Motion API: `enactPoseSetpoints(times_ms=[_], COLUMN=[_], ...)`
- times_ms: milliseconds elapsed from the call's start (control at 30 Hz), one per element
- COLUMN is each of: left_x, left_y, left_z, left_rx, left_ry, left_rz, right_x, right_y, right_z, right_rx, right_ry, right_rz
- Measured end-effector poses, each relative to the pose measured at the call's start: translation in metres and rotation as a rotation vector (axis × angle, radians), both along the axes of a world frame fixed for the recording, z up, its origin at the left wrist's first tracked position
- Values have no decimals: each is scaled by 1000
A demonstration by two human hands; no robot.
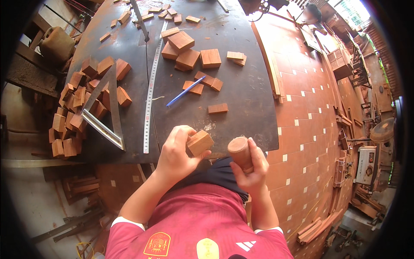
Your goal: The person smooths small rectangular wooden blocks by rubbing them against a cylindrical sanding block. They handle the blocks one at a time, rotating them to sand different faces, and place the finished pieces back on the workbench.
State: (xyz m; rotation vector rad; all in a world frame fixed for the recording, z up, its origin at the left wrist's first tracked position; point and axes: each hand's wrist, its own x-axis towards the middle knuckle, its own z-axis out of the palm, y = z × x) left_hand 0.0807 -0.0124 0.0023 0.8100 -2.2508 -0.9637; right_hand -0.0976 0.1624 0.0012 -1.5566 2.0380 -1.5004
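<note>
My left hand [176, 151] is closed around a squarish wooden block [200, 143] at the near edge of the dark table. Beside it, my right hand [254, 168] grips a round wooden piece [239, 150], thick at the top and narrower below, with its flat end tilted up. A small reddish block [217, 108] lies just beyond my hands. Farther off, a blue pen [186, 91] rests across small wooden pieces, and larger blocks [181, 41] are stacked behind it.
A measuring tape strip [149, 95] runs along the dark tabletop [254, 116]. On the left, a metal triangle square [115, 95] leans over a heap of blocks [78, 96]. More offcuts lie at the far end. Long boards [268, 64] run beside the table over a tiled floor [297, 142]. Another person [311, 15] is far right.
</note>
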Motion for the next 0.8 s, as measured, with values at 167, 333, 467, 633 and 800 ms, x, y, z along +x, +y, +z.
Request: enactPoseSetpoints(times_ms=[167,333,467,633,800], left_x=[11,11,10,8,7], left_y=[-6,-24,-30,-31,-30], left_z=[15,22,14,12,14], left_rx=[104,6,144,136,120], left_ry=[-30,-33,13,4,-1], left_rz=[-134,-284,-316,-321,-321], right_x=[13,13,10,23,4], right_y=[-11,-28,-40,-30,-52], right_z=[1,3,-4,-5,-6], right_rx=[-17,-22,-48,-93,-62], right_ry=[-11,-57,-2,65,98], right_rz=[87,103,186,368,181])
